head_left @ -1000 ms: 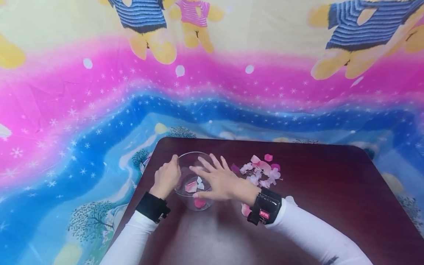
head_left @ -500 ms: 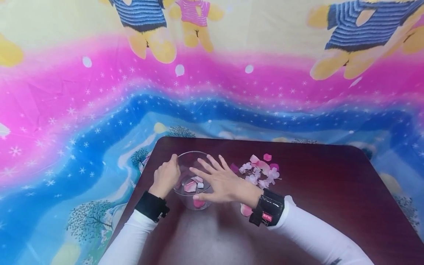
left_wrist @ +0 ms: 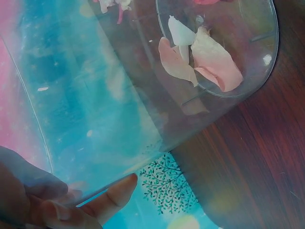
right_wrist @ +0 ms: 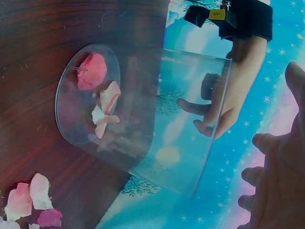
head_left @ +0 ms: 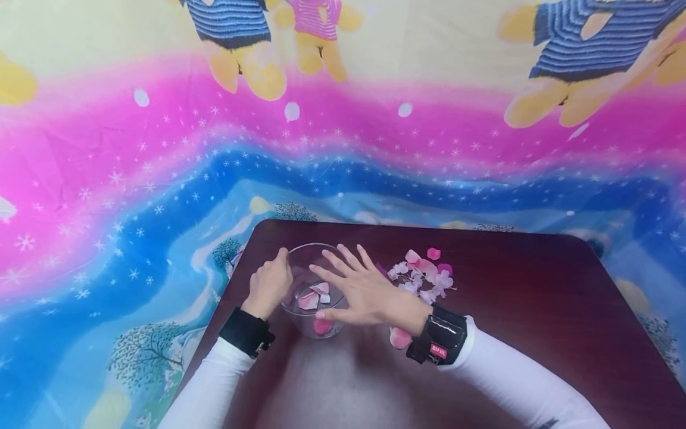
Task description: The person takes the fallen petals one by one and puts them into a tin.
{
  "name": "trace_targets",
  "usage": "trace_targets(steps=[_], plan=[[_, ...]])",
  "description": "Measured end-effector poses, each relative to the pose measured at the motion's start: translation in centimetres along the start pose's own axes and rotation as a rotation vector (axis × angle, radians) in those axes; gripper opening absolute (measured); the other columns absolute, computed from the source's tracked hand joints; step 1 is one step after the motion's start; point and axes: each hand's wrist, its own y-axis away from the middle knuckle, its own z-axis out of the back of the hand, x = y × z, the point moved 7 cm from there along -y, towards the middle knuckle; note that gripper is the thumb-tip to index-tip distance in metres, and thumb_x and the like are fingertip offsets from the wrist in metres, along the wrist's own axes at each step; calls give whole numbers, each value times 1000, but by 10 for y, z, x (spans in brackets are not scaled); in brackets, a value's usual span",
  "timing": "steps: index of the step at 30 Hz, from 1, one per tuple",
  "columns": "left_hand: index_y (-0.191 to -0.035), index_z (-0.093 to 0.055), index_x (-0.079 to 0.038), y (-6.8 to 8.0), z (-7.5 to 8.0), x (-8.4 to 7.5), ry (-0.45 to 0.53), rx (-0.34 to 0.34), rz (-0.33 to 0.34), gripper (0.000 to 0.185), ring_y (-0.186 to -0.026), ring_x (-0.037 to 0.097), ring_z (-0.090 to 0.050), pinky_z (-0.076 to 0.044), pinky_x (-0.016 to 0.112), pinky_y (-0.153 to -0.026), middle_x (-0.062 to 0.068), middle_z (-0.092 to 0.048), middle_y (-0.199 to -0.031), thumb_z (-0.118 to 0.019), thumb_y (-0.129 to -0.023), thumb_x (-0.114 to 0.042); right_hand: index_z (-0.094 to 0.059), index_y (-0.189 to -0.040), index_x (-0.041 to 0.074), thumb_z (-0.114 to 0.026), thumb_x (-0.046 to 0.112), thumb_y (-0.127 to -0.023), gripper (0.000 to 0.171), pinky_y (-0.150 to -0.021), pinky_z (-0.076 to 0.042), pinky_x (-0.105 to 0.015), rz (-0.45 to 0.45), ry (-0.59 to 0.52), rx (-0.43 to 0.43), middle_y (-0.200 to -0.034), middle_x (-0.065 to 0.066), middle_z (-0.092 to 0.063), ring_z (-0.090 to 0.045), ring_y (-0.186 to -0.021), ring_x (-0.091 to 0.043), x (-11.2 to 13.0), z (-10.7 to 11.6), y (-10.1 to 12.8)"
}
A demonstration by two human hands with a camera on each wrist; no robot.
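While the left hand (head_left: 270, 287) curls its fingers round the left wall of the glass bowl (head_left: 301, 260) on the dark wooden table (head_left: 536, 310), the right hand (head_left: 364, 292) hovers with straight, spread fingers over the bowl's petals (head_left: 315, 296).

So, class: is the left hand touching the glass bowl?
Touching. In the right wrist view the left hand grips the glass bowl at its rim, thumb inside the wall and fingers outside.

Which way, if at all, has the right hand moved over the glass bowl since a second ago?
Barely. The right hand still hovers open over the glass bowl, perhaps drifting slightly toward the loose petals; the camera shifted too, so the drift is uncertain.
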Motion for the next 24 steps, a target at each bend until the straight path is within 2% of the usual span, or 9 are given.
trace_targets(steps=[8, 15, 24], plan=[[-118, -53, -8, 0, -1, -1, 3, 14, 8, 20, -51, 24, -51, -39, 35, -48, 9, -50, -64, -44, -105, -19, -20, -161, 34, -47, 75, -91, 86, -125, 0, -60, -21, -11, -10, -172, -2, -14, -3, -160, -33, -8, 10, 3], [-116, -52, -6, 0, 1, -1, 13, 3, -1, 19, -49, 24, -49, -36, 35, -47, 9, -48, -63, -43, -106, -19, -21, -162, 33, -47, 74, -91, 86, -125, 1, -60, -42, -22, -32, -172, -3, -14, -3, -160, -34, -20, 15, 6], [-118, -52, -8, -1, -1, -1, 6, 16, 10, 19, -51, 25, -50, -38, 35, -47, 9, -49, -63, -44, -105, -19, -22, -161, 32, -48, 71, -92, 84, -125, 1, -61, -102, -26, -60, -171, -5, -15, -3, -160, -34, -47, 17, 20]])
